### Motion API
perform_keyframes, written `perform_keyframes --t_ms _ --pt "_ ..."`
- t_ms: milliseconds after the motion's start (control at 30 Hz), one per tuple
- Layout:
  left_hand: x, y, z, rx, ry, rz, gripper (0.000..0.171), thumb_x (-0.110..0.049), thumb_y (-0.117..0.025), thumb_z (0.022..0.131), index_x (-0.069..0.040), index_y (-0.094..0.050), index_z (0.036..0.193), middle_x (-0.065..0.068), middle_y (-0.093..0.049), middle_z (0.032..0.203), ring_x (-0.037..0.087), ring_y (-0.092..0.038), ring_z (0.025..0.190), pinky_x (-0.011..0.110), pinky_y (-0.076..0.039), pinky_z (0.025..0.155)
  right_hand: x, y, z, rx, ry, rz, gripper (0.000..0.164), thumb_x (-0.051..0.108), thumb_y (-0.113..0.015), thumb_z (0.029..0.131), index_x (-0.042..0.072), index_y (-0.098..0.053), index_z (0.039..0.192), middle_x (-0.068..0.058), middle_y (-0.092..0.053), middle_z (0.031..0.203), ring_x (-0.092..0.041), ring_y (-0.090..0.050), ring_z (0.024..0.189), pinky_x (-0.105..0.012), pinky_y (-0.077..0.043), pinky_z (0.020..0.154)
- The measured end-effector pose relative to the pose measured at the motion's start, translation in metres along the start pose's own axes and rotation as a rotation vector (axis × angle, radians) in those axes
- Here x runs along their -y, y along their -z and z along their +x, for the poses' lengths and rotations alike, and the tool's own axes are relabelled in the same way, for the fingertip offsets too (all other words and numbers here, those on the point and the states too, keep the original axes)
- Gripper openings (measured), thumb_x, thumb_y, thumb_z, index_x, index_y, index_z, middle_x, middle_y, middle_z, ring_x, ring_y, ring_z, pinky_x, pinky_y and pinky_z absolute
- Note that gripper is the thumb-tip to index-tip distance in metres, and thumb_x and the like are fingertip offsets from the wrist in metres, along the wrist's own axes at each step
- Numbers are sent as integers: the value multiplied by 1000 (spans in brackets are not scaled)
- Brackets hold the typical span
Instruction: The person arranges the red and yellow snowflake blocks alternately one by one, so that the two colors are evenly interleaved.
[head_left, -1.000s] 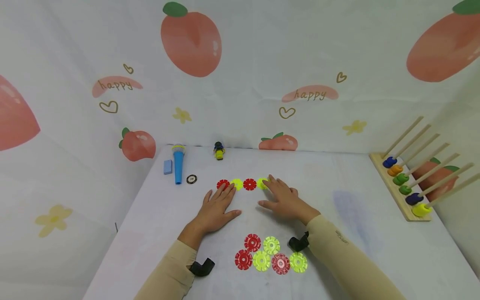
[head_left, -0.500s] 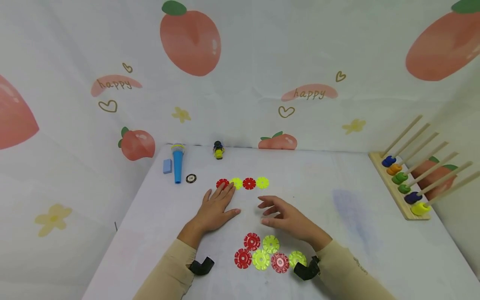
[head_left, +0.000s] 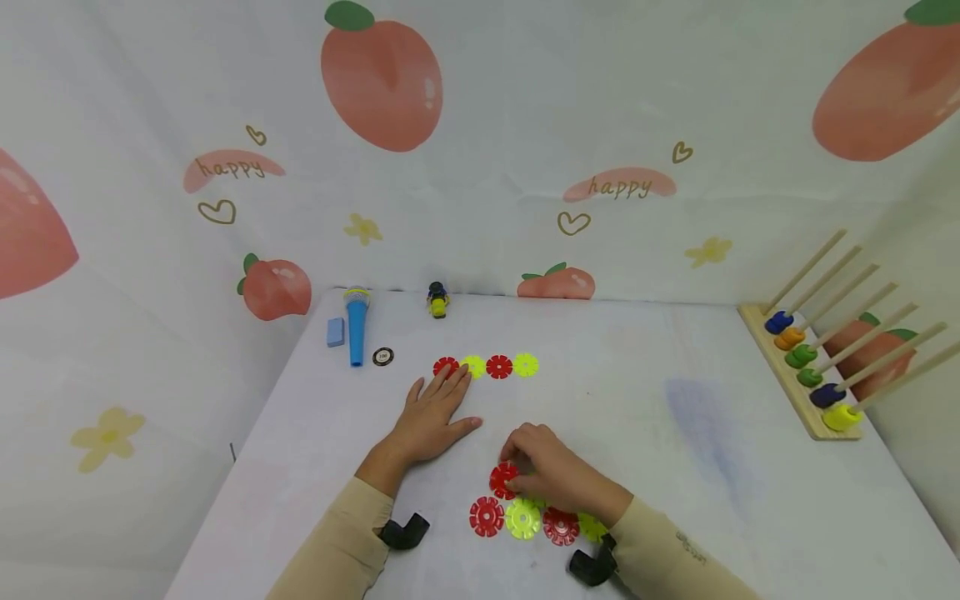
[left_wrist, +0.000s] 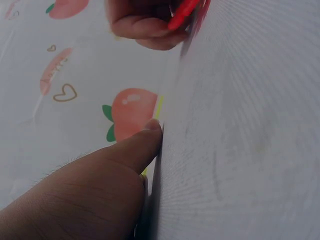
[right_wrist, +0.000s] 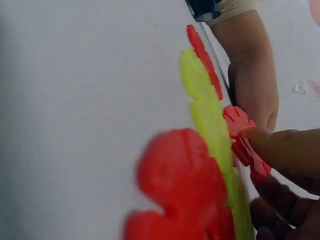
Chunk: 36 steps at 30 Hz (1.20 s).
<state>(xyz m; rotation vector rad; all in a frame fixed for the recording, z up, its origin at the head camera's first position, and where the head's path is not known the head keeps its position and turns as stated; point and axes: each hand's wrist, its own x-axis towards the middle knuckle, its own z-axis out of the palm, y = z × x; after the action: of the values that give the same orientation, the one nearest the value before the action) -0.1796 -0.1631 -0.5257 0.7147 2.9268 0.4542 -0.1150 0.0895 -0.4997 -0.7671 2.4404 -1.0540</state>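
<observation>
My left hand [head_left: 426, 427] lies flat in the head view, fingers spread, with fingertips over the red notched disc [head_left: 444, 363] and beside the yellow notched disc [head_left: 476, 365] of a short row. Nearer to me, my right hand [head_left: 558, 468] pinches a red notched disc [head_left: 502, 481] between thumb and fingers. The right wrist view shows this red disc [right_wrist: 237, 120] tilted, with the thumb on its face. Below lie a red disc [head_left: 487, 517], a yellow disc [head_left: 522, 519], another red disc [head_left: 561, 526] and a partly covered yellow disc [head_left: 592, 527].
The far row also has a red disc [head_left: 499, 367] and a yellow disc [head_left: 527, 365]. A blue toy microphone [head_left: 357, 329], a light blue block [head_left: 335, 332], a round chip [head_left: 383, 357] and a toy figure [head_left: 437, 300] are at back left. A wooden peg rack [head_left: 806, 375] stands right.
My right hand has come back from the far row's yellow disc to the nearer group and taken hold of a red disc. The left hand has stayed in place.
</observation>
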Motion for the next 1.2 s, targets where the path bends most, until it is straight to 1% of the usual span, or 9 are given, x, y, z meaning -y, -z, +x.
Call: perform_keyframes --t_ms 167,333,567,767,833,900,1000,1133,1200 --pt "-1 0 0 10 14 -3 85 -68 -44 88 -21 -19 154 -6 -10 159 21 1 145 58 1 109 -3 10 1 -38 -27 164 16 24 -70 89 25 -59 101 9 -60 89 -13 -56 81 -27 -51 69" --pt "-1 -1 1 3 15 15 86 -69 -43 88 -21 -19 154 -5 -11 159 21 1 144 58 1 109 -17 36 2 -208 -89 222 11 23 -66 92 24 -61 102 3 -61 86 -17 -59 76 -31 -52 64" --pt "-1 -1 1 6 12 10 84 -68 -43 88 -21 -19 154 -5 -10 159 21 0 145 58 1 109 -52 78 9 -438 -252 350 15 16 -63 94 8 -60 107 -11 -58 92 -24 -61 78 -37 -54 68" --pt "0 -1 -1 -7 9 12 84 -67 -44 89 -20 -21 154 -5 -11 159 22 -1 145 59 0 109 -79 88 16 -527 -371 358 24 15 -59 96 6 -55 118 -12 -57 102 -25 -60 89 -32 -53 75" --pt "0 -1 -1 -6 9 10 84 -67 -44 89 -20 -20 154 -5 -11 159 22 -1 145 58 0 109 -83 88 16 -530 -378 314 28 14 -61 95 6 -54 121 -12 -56 108 -26 -58 95 -35 -52 78" --pt "0 -2 0 -6 6 8 84 -67 -43 89 -20 -20 154 -5 -11 159 21 0 145 58 0 109 -83 86 14 -514 -365 209 33 15 -62 93 6 -54 123 -12 -53 114 -26 -55 98 -38 -51 81" --pt "-1 -2 0 4 8 9 84 -68 -42 89 -21 -19 154 -5 -10 159 21 1 144 58 1 109 -78 81 8 -464 -296 -31 40 20 -67 90 5 -54 125 -14 -49 123 -31 -50 107 -46 -46 89" --pt "-1 -1 1 12 17 15 84 -68 -42 89 -21 -18 154 -5 -10 159 20 2 144 57 1 109 -71 75 -1 -334 -187 -340 56 29 -69 88 5 -51 135 -17 -40 142 -40 -36 126 -57 -34 100" --pt "-1 -1 1 11 17 12 84 -68 -42 89 -21 -18 154 -5 -10 159 20 2 144 57 1 109 -70 73 -3 -266 -179 -420 63 34 -68 88 9 -46 142 -13 -32 150 -40 -26 134 -61 -29 100"
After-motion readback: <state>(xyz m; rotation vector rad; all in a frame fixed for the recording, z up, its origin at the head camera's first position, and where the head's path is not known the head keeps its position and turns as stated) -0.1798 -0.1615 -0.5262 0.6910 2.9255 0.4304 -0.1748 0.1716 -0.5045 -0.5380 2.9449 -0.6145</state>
